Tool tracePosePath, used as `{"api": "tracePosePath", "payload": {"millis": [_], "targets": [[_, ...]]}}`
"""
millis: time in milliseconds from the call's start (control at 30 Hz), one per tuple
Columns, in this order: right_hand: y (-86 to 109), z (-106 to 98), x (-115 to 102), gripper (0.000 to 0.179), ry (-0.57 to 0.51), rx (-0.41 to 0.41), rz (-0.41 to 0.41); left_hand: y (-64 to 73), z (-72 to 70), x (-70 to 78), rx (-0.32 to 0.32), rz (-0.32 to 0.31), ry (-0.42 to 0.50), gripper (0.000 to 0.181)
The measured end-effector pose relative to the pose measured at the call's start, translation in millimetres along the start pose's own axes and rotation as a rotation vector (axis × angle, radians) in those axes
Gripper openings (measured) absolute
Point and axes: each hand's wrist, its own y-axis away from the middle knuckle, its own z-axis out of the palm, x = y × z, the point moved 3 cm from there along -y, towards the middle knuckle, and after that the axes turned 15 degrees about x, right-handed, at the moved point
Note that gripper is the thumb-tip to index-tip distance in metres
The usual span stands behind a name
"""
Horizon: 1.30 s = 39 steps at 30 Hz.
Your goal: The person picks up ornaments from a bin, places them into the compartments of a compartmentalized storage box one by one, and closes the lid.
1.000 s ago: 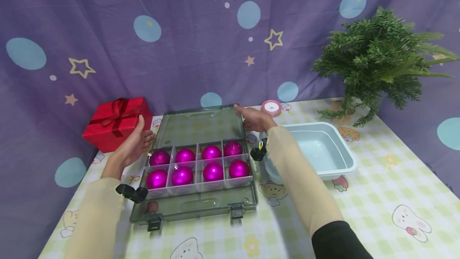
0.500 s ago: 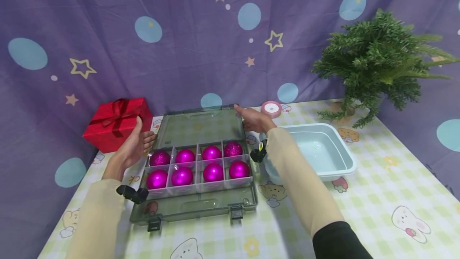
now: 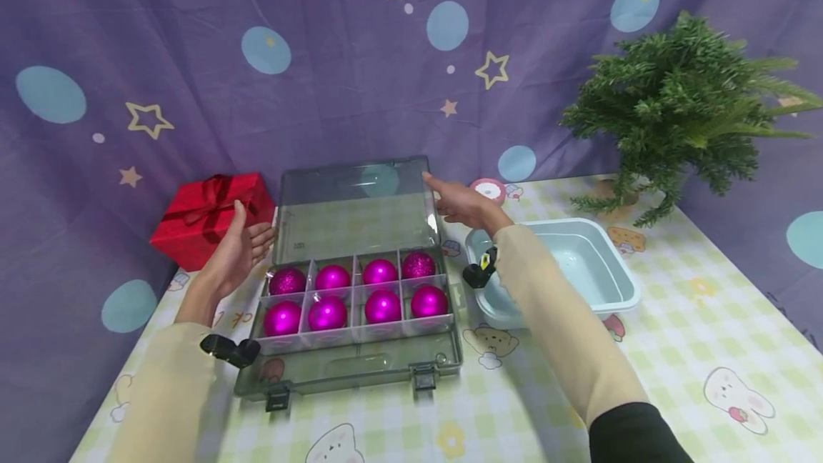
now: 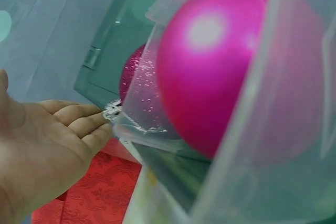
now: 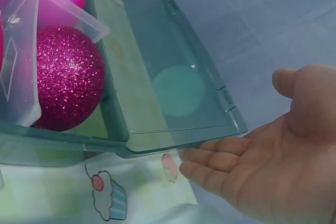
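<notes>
A see-through dark grey plastic case [image 3: 360, 363] lies on the table, its lid [image 3: 353, 223] tilted up at the far side. Inside, a clear divided tray [image 3: 350, 334] holds several magenta Christmas balls [image 3: 327, 313], some smooth, some glittery, one per compartment. My right hand [image 3: 464, 204] is at the lid's right side; in the right wrist view its straight fingers [image 5: 210, 163] reach under the lid's edge. On the left, my left hand [image 3: 234, 252] has its palm turned inward, thumb up. Its fingertips [image 4: 100, 124] lie close to the case's left side.
A red gift box [image 3: 212, 216] with a dark ribbon stands behind my left hand. Right of the case are a light blue plastic basin [image 3: 617, 299], a pink ribbon spool [image 3: 489, 190] and a small green artificial tree [image 3: 669, 98]. A purple curtain [image 3: 360, 106] hangs behind the table.
The lid's far edge has risen, from lying back near the table to tilted upward. My right hand has moved slightly up and right, the left slightly outward.
</notes>
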Motion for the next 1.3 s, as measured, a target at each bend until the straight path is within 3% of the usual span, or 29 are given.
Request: {"api": "tracePosePath", "payload": {"millis": [633,1100,1300], "targets": [[52.1,-10,-16,0.077,0.025,-0.085,-0.188,38.6,-9.8,26.1,-0.029,0.069,-0.014,0.104],[87.5,-13,-6,0.07,0.018,-0.095,-0.309,65.5,-12.8,20.9,-0.072,0.157,-0.03,0.096],[99.7,-9,3,0.068,-0.021,-0.077,-0.361,76.9,-13.0,13.2,-0.099,0.225,-0.01,0.088]]}}
